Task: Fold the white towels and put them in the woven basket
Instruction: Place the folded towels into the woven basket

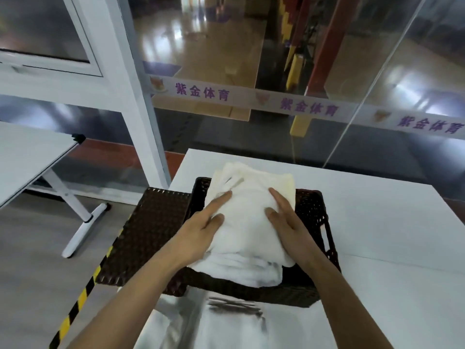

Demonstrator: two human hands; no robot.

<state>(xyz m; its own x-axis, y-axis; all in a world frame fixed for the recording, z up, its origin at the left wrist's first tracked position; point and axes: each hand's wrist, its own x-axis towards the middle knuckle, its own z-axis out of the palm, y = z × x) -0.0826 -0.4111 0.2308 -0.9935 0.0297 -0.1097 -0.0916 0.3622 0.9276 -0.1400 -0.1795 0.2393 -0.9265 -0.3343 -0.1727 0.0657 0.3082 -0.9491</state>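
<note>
While towels (247, 222) fill the basket (312, 210), its lid (148, 235) hangs beside.

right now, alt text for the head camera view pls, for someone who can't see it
Two bare hands, the left hand and right hand, press flat on a stack of folded white towels piled above the rim of a dark woven basket. The basket sits on a white table, its lid hanging open to the left, with a glass wall behind.

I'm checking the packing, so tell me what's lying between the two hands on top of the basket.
In the head view, only folded white towel lies between the left hand and right hand; both press flat on the pile heaped in the woven basket.
</note>
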